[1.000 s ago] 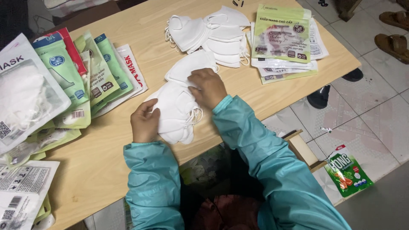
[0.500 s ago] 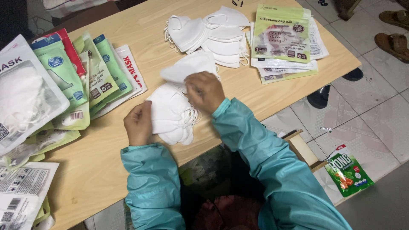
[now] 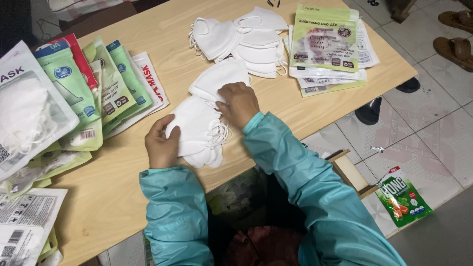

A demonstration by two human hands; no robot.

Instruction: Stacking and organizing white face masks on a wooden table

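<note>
A small stack of folded white face masks [image 3: 197, 130] lies on the wooden table [image 3: 162, 34] near its front edge. My left hand [image 3: 159, 143] grips the stack's left side. My right hand [image 3: 240, 103] presses on a single white mask [image 3: 219, 76] that lies partly over the stack's top right. Both arms wear teal sleeves. A looser pile of white masks [image 3: 244, 37] sits further back on the table.
Green and red mask packets [image 3: 93, 83] fan out at the left, with large white packets [image 3: 24, 113] beside them. Flat green packets [image 3: 327, 42] lie at the right. A green snack bag [image 3: 403, 194], a wooden box [image 3: 347, 170] and sandals [image 3: 456, 47] are on the tiled floor.
My left hand has shifted along the stack's left side, squaring it up. My right hand stays on the top mask, and the stack looks slightly more gathered.
</note>
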